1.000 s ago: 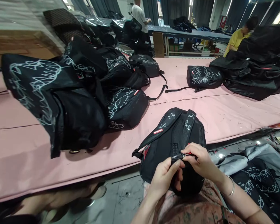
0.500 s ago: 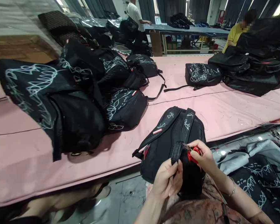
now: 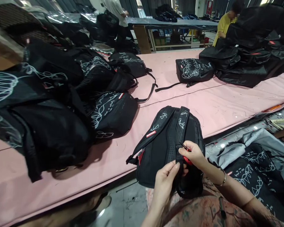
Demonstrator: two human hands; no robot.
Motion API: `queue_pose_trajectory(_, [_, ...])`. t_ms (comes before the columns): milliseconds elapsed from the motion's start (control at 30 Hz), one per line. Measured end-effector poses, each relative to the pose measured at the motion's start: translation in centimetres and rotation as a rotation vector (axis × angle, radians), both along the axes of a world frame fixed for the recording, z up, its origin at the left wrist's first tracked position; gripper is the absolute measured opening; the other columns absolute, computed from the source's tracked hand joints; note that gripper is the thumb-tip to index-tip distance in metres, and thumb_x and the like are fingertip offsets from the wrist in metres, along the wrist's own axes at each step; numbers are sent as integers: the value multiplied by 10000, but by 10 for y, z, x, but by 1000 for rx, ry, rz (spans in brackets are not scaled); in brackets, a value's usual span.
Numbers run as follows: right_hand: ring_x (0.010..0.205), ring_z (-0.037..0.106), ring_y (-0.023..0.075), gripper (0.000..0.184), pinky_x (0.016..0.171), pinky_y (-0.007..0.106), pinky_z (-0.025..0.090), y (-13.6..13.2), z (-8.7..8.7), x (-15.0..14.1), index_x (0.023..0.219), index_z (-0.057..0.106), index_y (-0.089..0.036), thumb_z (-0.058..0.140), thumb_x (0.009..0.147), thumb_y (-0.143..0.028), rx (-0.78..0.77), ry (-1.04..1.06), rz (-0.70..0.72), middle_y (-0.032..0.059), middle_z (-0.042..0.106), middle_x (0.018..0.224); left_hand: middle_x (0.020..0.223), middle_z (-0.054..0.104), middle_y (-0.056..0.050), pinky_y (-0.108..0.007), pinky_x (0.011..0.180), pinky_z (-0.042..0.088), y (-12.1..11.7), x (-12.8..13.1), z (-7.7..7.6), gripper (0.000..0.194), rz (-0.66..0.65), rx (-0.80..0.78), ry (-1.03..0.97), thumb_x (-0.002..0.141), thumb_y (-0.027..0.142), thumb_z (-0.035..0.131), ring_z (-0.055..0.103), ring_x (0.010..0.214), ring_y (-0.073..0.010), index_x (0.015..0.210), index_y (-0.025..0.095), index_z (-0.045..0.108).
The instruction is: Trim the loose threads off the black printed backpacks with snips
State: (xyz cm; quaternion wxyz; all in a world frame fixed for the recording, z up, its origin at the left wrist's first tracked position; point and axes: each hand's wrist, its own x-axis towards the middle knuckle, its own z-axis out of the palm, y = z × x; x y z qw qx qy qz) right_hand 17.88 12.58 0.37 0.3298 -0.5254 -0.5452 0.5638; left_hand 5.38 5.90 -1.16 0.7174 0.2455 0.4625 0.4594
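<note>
A black backpack (image 3: 153, 160) lies with its back panel up at the table's front edge, its lower end toward my lap. White scribble prints and a small red-and-white label mark its shoulder straps. My left hand (image 3: 166, 178) is closed in a pinch on the lower part of the right shoulder strap (image 3: 181, 126). Just beside it, my right hand (image 3: 193, 155) grips red-handled thread snips (image 3: 187, 160), their dark tips pointing up and left over the strap. Whether the blades touch any thread is too small to tell.
Several printed black backpacks (image 3: 115, 115) are heaped on the pink-covered table (image 3: 165, 91) at left. One backpack (image 3: 194, 70) lies farther back, beside a black pile (image 3: 246, 69). More bags (image 3: 253, 173) sit low at right. A person in yellow (image 3: 223, 26) stands beyond.
My view has swung right and closer, so the scene shifts left. My right hand has drawn in nearer my left, with the snips now lower against the strap.
</note>
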Motion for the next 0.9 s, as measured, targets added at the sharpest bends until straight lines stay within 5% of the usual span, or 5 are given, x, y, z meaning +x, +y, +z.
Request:
queue_pose_trajectory(133, [766, 481, 78, 221, 716, 210, 376, -7, -2, 6, 986, 488, -157, 491, 806, -285, 216, -187, -33, -3, 515, 854, 879, 626, -130, -295, 703, 497, -2, -7, 2, 521, 92, -148, -171, 637, 376, 710, 609, 732, -189, 1014, 47, 563])
queue_pose_trajectory(300, [842, 492, 107, 143, 770, 244, 377, -14, -1, 27, 971, 520, -154, 468, 846, -201, 828, -429, 78, 26, 551, 876, 937, 617, -157, -322, 763, 496, 3, -11, 15, 493, 140, -151, -277, 633, 312, 721, 609, 813, -218, 1019, 40, 580])
queue_pose_trajectory(367, [845, 496, 117, 147, 764, 256, 378, -15, -1, 33, 984, 517, -160, 473, 851, -205, 948, -486, 158, 31, 561, 887, 939, 617, -156, -299, 730, 503, 4, -11, 18, 442, 149, -137, -281, 641, 296, 713, 608, 818, -216, 981, 38, 599])
queue_pose_trajectory(533, [838, 498, 131, 147, 738, 268, 383, -20, 1, 35, 981, 519, -163, 444, 861, -203, 951, -533, 259, 42, 564, 898, 947, 616, -133, -254, 709, 496, 2, -8, 18, 382, 116, -88, -285, 681, 272, 683, 601, 835, -190, 993, 62, 619])
queue_pose_trajectory(900, [794, 498, 129, 147, 706, 270, 376, -23, -2, 30, 953, 541, -175, 451, 841, -150, 932, -569, 248, 27, 571, 833, 1018, 607, -108, -294, 811, 455, -3, -3, 10, 298, 127, -77, -301, 718, 260, 652, 579, 912, -191, 981, 120, 652])
